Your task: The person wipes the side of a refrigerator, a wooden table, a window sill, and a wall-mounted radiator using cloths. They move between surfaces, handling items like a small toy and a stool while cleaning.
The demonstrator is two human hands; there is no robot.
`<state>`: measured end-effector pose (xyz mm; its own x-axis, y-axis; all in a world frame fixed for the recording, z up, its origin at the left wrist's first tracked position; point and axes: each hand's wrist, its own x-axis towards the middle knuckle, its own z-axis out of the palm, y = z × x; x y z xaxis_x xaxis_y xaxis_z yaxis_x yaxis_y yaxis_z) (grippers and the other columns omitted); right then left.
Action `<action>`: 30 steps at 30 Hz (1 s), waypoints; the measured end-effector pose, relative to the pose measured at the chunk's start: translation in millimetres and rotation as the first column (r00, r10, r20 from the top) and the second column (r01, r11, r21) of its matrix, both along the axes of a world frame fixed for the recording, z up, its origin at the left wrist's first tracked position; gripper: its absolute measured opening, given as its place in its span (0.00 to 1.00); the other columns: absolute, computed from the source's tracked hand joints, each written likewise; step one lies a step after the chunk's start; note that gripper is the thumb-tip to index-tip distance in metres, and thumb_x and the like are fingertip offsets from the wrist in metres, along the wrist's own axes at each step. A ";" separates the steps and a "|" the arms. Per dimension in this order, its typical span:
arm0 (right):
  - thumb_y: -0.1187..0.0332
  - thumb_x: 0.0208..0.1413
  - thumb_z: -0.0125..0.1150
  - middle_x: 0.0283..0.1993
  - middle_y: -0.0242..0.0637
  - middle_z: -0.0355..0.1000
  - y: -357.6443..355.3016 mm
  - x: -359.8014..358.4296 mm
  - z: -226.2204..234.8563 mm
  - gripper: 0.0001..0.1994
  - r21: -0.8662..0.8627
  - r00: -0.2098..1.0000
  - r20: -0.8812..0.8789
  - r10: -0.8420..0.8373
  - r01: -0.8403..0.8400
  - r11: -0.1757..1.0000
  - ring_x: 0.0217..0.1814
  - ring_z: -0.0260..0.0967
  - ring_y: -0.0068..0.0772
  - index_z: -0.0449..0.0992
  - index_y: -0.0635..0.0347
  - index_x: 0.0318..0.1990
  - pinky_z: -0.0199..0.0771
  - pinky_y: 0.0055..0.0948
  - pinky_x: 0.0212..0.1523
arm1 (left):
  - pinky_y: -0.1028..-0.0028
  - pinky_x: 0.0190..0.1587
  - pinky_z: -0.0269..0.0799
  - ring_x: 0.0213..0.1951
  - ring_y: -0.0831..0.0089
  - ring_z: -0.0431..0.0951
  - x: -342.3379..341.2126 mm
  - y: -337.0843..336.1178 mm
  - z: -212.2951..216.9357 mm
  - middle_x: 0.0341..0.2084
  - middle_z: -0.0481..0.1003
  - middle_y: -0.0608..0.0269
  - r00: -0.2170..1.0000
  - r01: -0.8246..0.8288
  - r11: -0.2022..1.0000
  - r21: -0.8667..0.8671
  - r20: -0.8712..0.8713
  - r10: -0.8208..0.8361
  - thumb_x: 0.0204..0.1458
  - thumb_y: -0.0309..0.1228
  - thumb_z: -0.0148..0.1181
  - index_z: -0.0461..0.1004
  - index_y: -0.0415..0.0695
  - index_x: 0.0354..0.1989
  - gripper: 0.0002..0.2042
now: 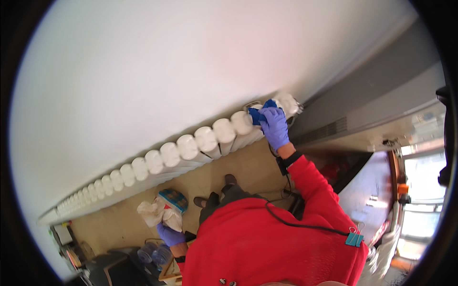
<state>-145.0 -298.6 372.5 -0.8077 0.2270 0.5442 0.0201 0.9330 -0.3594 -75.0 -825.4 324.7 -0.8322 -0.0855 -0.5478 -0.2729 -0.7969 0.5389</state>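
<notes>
My right hand (275,127), in a purple glove, presses a blue cloth (257,114) onto the top of a white column radiator (187,146) near its right end. My left hand (170,235), also in a purple glove, hangs low by my side and grips a bunch of white crumpled cloth (153,212) together with a blue checked cloth (173,199). Both arms are in red sleeves. The radiator runs along a white wall (157,71) from lower left to upper right.
A tan floor (243,167) lies below the radiator, with my dark shoes (214,196) on it. Clear plastic bottles (153,252) stand at the lower left. A grey panel with a vent (343,125) is to the right. A black cable is clipped to my shoulder.
</notes>
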 end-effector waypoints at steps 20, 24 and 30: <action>0.72 0.52 0.65 0.53 0.40 0.73 -257.9 -91.4 16.5 0.16 -0.178 0.686 0.025 0.727 -0.712 0.679 0.60 0.66 0.51 0.77 0.56 0.50 0.67 0.43 0.61 | 0.61 0.61 0.70 0.58 0.59 0.73 53.1 -57.6 -25.0 0.60 0.70 0.56 0.944 -0.330 0.944 0.012 -0.014 0.331 0.59 0.33 0.56 0.62 0.42 0.68 0.27; 0.72 0.52 0.65 0.52 0.40 0.73 -335.2 -110.0 15.8 0.15 -0.183 0.633 0.017 0.774 -0.759 0.625 0.60 0.66 0.50 0.77 0.55 0.48 0.66 0.43 0.61 | 0.63 0.61 0.70 0.57 0.60 0.73 66.1 -89.4 -29.3 0.58 0.72 0.57 0.910 -0.407 0.913 -0.015 -0.094 0.404 0.62 0.33 0.53 0.64 0.43 0.66 0.24; 0.71 0.51 0.65 0.52 0.40 0.72 -453.3 -140.1 19.2 0.15 -0.128 0.505 -0.011 0.863 -0.857 0.499 0.61 0.65 0.51 0.77 0.54 0.49 0.66 0.42 0.62 | 0.65 0.60 0.70 0.55 0.63 0.73 80.4 -147.5 -27.5 0.58 0.71 0.59 0.885 -0.455 0.887 0.076 -0.078 0.460 0.61 0.30 0.55 0.63 0.44 0.67 0.24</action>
<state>-285.1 -751.9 391.7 -0.6592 -0.5435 0.5197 -0.7516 0.4567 -0.4759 5.3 -972.9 297.1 -0.7543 -0.4408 -0.4865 0.1768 -0.8501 0.4961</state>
